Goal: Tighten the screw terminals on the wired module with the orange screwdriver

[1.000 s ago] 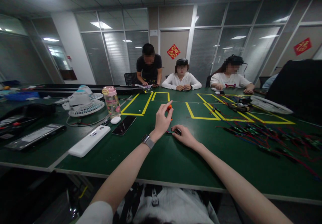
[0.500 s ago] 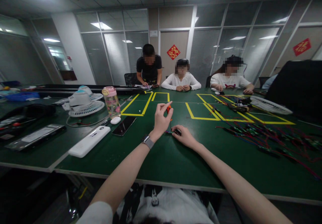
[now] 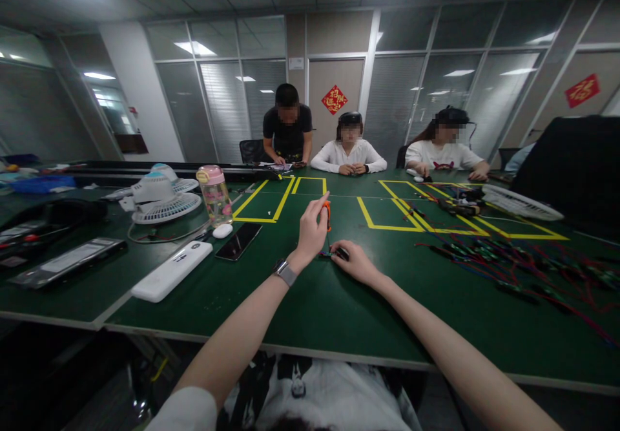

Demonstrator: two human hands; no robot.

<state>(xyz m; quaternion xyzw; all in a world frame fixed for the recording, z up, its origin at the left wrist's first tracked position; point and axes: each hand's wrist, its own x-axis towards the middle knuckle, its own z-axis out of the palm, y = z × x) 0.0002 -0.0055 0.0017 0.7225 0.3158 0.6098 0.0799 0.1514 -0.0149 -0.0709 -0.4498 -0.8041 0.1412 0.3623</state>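
My left hand, with a watch on its wrist, is closed round the orange handle of a screwdriver. The screwdriver stands roughly upright, its thin shaft pointing down at a small green circuit board low over the table. My fingers cover part of the handle. Close by on the right, my right hand grips a small black part beside the board. Whether the tip touches the board is too small to tell.
On the green table a white power bank, a phone, a pink-lidded bottle and white fans lie to the left. Wired boards are heaped at right. Three people sit or lean across the table.
The fingers of my left hand have drawn closer together and turned about the screwdriver handle, showing more of its orange side. My right hand stays in place.
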